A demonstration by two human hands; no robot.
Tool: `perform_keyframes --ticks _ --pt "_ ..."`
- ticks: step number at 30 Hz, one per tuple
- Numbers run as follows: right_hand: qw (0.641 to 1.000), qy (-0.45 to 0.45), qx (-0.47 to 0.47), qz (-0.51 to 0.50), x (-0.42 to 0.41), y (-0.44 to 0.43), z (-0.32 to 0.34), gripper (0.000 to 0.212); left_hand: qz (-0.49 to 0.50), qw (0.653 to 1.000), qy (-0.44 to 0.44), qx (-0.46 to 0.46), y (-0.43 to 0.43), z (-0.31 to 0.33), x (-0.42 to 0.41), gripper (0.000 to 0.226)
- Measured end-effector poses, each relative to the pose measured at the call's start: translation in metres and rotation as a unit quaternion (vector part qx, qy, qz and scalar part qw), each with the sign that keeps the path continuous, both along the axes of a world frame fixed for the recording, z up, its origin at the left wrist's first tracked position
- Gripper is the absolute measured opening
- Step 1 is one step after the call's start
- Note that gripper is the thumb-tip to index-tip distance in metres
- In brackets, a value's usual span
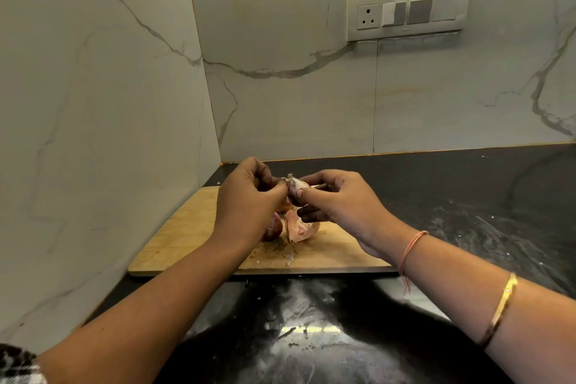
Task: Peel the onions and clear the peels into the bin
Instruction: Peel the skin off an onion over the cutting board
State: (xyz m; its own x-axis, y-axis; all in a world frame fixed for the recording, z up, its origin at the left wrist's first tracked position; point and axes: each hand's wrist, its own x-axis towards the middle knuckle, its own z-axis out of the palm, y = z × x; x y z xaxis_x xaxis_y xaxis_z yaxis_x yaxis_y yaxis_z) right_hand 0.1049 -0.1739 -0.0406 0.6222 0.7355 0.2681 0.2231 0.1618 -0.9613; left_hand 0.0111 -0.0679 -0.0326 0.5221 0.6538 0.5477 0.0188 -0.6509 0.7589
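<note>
Peeling step: a small onion held in both hands above the board.
On the black speckled stone table [467,212] lies a pale wooden cutting board [187,227]. Above it, the left hand [249,206] and right hand [343,199] each close their grip on the small purple-white onion [297,188], fingertips pinching its skin. Loose pinkish papery peels [300,229] lie on the board below. The next move probably calls for stripping the remaining skin; no bin is in view.
</note>
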Motion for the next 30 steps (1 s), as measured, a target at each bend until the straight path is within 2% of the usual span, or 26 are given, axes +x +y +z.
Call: perform_keyframes --ticks 4,8,11,15,19,22,26,30 --pt "1.000 0.004 -0.011 0.009 0.001 0.001 -0.003 0.013 0.007 0.999 0.033 0.042 -0.002 0.001 0.001 0.023" --pt "0.994 -0.100 -0.035 -0.028 0.001 0.002 -0.004 0.024 0.012 0.996 0.049 0.079 -0.003 0.002 -0.001 0.019" --pt "0.978 -0.189 -0.060 -0.070 0.001 0.002 -0.004 0.025 0.016 0.991 0.059 0.121 -0.002 0.002 -0.003 0.015" --pt "0.974 -0.205 -0.064 -0.070 0.000 0.001 -0.004 0.028 0.018 0.985 0.072 0.158 0.000 0.002 -0.004 0.013" --pt "0.985 -0.151 -0.059 -0.053 0.001 0.001 -0.002 0.021 0.024 0.980 0.073 0.182 0.005 0.001 -0.005 0.010" --pt "0.999 -0.040 -0.021 -0.016 0.002 0.001 -0.001 0.012 0.034 0.979 0.072 0.187 0.010 0.000 -0.004 0.014" --pt "0.995 0.092 0.024 0.031 0.005 -0.001 0.001 0.014 0.025 0.980 0.069 0.186 0.011 -0.001 -0.003 0.018" --pt "0.994 0.089 0.026 0.053 0.008 0.000 -0.001 0.025 -0.011 0.982 0.049 0.183 0.006 0.000 -0.002 0.019"
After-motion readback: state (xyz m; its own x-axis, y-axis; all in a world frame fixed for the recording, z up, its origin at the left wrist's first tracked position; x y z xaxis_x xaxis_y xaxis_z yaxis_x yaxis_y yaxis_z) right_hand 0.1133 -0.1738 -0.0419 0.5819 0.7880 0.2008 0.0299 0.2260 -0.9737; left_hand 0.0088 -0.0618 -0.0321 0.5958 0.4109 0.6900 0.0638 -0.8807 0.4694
